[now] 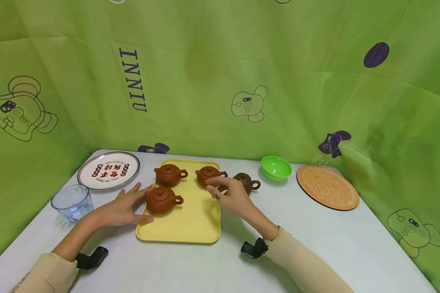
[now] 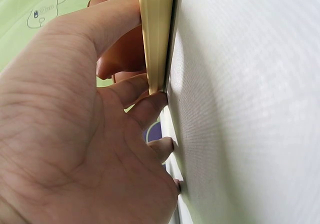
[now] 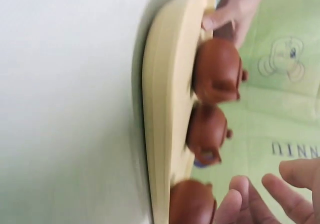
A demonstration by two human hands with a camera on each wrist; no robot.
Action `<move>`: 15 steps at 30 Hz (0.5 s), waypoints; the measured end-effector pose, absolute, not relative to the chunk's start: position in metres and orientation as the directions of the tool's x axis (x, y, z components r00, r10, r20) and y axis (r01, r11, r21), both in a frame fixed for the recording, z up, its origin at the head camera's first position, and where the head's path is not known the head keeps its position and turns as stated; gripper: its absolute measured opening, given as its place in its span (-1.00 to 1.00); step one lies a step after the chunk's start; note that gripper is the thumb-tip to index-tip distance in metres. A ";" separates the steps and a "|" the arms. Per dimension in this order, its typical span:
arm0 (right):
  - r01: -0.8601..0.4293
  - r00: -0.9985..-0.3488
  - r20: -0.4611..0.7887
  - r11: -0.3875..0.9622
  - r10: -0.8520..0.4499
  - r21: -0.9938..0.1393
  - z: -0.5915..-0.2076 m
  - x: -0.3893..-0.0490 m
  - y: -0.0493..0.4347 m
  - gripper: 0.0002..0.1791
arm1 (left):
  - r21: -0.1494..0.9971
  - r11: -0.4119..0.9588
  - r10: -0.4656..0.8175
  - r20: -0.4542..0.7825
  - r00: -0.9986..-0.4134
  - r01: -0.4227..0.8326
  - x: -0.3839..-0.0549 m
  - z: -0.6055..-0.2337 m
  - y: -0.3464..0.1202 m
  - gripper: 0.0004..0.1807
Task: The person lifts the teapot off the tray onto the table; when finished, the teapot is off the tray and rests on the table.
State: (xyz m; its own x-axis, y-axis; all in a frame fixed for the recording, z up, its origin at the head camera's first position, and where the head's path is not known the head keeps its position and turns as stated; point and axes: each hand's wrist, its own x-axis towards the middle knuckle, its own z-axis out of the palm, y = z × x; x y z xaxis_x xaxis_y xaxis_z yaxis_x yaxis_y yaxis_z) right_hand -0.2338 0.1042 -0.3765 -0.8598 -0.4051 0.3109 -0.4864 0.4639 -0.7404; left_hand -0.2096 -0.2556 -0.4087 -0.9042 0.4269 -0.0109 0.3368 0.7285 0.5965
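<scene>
A yellow tray carries three reddish-brown teapots: one at the back left, one at the front left and one at the back right. My left hand is spread at the tray's left side; in the left wrist view its thumb touches the rim. Over the tray's right edge, my right hand has loosely bent fingers close to the back right teapot, with nothing in its grasp. Just behind that hand, a dark brown teapot stands on the table, partly hidden.
On the left are a patterned white plate and a clear bluish glass bowl. A green bowl and a round orange mat lie toward the right. Green printed cloth encloses the white table at the back and sides.
</scene>
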 end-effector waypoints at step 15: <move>-0.476 -0.840 0.220 0.478 -0.496 -0.739 -0.393 -0.230 0.058 -0.73 | 0.594 0.729 0.427 -0.009 -0.904 0.339 -0.210 -0.409 -0.256 0.07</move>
